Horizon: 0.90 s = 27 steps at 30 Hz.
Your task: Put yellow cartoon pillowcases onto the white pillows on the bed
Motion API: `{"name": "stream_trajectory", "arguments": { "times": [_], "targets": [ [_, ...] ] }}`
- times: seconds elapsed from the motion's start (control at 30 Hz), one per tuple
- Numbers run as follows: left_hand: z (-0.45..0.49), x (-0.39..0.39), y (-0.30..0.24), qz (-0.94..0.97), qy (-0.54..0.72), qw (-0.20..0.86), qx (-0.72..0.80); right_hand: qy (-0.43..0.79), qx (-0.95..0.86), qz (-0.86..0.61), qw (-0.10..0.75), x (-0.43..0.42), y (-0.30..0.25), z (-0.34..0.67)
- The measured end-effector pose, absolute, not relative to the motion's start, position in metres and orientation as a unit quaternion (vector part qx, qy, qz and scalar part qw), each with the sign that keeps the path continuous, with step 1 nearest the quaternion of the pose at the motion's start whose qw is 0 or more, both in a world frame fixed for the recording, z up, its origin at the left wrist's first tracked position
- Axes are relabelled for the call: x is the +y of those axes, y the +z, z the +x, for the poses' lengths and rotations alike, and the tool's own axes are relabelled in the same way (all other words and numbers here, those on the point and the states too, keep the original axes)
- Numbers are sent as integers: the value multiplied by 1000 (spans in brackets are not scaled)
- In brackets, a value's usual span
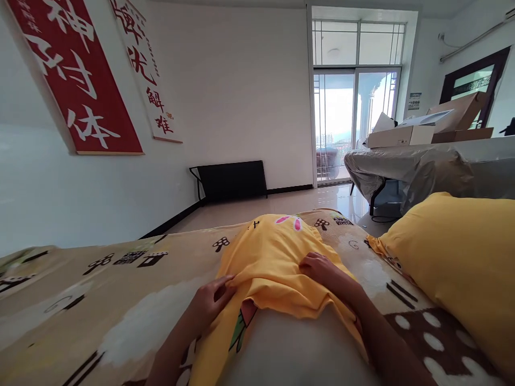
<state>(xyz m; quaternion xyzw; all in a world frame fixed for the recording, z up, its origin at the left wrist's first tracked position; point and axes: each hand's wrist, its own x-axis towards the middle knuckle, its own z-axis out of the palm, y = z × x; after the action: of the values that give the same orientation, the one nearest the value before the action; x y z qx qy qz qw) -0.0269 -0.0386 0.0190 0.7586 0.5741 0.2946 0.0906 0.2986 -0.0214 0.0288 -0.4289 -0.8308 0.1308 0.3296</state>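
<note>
A yellow pillowcase [267,257] with a pink rabbit-ear print is half drawn over a white pillow [298,348] lying on the bed in front of me. My left hand [211,300] pinches the left edge of the pillowcase's opening, thumb on top. My right hand [322,268] rests on top of the yellow fabric near the opening, fingers curled and bunching the cloth. The bare white end of the pillow sticks out toward me.
The bed is spread with a beige cartoon-print sheet [120,289]. A second yellow pillow [454,268] lies at the right. Beyond stand a covered table [418,166] with cardboard boxes [406,136], a black folded frame [231,179] against the wall, and a glass balcony door [354,123].
</note>
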Motion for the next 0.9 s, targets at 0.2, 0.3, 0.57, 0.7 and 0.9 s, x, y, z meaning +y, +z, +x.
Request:
{"name": "stream_trajectory", "arguments": {
  "times": [0.2,0.3,0.57,0.7,0.9],
  "targets": [
    [-24,-38,20,725,354,-103,581,152,-816,-437,346,-25,28,296],
    [-23,-45,25,705,386,-240,545,125,-826,-435,338,-29,33,302],
    [3,-62,38,725,444,-303,430,59,-815,-429,385,-38,39,289],
    [9,-71,43,740,428,-352,381,69,-830,-437,340,-37,34,280],
    [14,-78,50,723,466,-374,346,72,-833,-422,350,-33,32,280]
  ]
}}
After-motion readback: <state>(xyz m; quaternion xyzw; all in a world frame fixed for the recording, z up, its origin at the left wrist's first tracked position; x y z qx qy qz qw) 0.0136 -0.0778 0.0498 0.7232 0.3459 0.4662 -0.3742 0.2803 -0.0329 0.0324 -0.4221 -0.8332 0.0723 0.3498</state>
